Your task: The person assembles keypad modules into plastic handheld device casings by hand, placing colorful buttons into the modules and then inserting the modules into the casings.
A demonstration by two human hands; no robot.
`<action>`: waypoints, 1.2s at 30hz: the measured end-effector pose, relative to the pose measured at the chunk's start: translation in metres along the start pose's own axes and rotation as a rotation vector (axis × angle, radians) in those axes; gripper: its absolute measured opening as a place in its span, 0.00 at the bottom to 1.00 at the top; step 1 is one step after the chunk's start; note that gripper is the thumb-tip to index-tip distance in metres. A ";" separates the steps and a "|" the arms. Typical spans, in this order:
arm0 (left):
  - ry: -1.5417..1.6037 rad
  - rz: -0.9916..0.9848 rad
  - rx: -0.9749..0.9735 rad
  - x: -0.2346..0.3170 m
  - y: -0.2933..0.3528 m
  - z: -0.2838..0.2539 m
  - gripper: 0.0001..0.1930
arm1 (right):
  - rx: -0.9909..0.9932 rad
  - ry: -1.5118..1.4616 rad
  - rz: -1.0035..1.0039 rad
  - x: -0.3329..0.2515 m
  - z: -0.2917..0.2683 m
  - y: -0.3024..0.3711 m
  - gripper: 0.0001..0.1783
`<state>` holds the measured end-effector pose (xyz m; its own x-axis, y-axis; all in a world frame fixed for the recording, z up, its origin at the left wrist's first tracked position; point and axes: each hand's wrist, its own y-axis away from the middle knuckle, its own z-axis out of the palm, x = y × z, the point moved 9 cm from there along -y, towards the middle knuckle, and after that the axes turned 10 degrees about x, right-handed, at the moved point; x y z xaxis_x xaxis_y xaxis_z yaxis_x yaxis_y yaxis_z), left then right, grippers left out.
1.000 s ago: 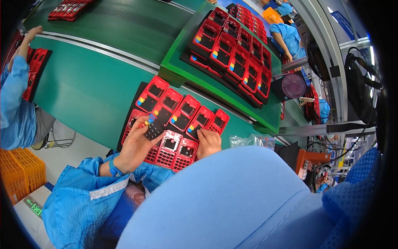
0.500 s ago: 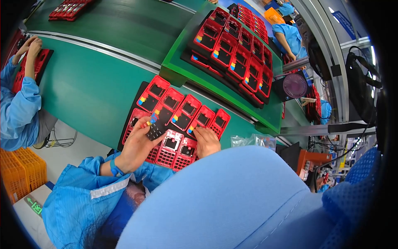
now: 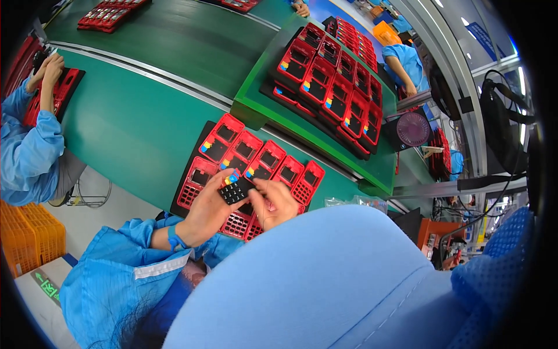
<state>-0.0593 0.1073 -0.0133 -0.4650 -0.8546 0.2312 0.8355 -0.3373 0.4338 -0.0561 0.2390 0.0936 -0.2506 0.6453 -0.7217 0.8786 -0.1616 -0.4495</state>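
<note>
My left hand (image 3: 203, 214) is closed around a black keypad (image 3: 233, 191) with blue, yellow and red keys at its top end, held up above the tray. Curled in from the right, my right hand (image 3: 275, 205) has its fingertips at the keypad's right edge; whether it grips the same keypad or a second one beneath is hard to see. Below both hands lies a black tray (image 3: 185, 185) with two rows of red handset housings (image 3: 224, 132). Some back-row housings carry dark keypads with coloured keys, while front-row ones show bare key holes. My hands hide part of both rows.
A raised green stand (image 3: 247, 107) beyond the tray bears stacked trays of red housings (image 3: 331, 84). A small round fan (image 3: 412, 129) stands to its right. Clear plastic bags (image 3: 363, 202) lie right of my tray. At far left a co-worker's hands (image 3: 51, 72) work over another tray.
My right hand has moved left from the right-hand housings to the keypad in my left hand. The left hand has raised and turned the keypad slightly. The whole view has shifted a little.
</note>
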 end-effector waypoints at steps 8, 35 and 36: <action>-0.034 -0.033 -0.065 -0.005 0.003 0.006 0.27 | 0.162 0.408 -0.296 -0.040 0.022 0.037 0.17; -0.027 -0.041 -0.010 -0.002 -0.002 -0.013 0.20 | 0.102 0.614 -0.398 0.099 -0.066 0.040 0.14; -0.027 -0.043 -0.010 -0.002 -0.002 -0.012 0.20 | 0.023 0.676 -0.435 0.092 -0.061 0.038 0.15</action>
<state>-0.0560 0.1052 -0.0252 -0.5079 -0.8285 0.2360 0.8174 -0.3771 0.4355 -0.0210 0.3379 0.0426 -0.2610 0.9653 -0.0075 0.7483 0.1974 -0.6333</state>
